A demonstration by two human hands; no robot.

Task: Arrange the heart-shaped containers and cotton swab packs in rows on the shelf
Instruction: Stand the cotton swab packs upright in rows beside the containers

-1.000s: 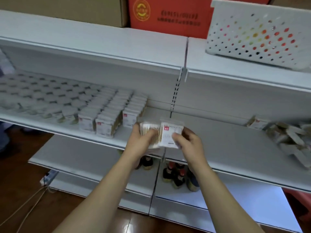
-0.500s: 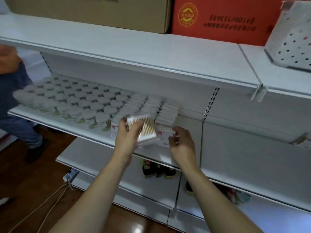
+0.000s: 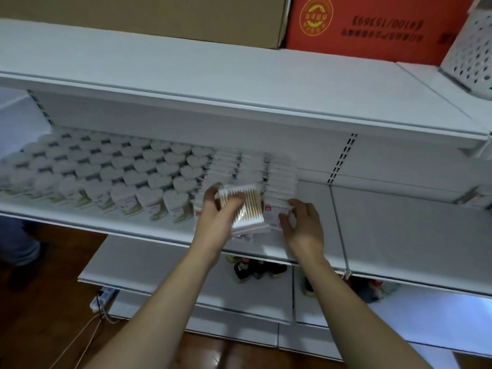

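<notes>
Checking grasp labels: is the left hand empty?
No, the left hand grips a cotton swab pack above the shelf.

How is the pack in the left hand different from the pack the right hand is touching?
The left hand holds its swab pack lifted and tilted, sticks showing; the right hand touches a front pack standing on the shelf, its red-marked label showing. Both are cotton swab packs.

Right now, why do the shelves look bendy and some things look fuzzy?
Head view: the wide-angle lens bows the shelf edge; the far-left heart-shaped containers are soft and smeared; the cotton swab pack in the left hand shows clearer; the right hand looks slightly soft; light is dim and bluish.
</notes>
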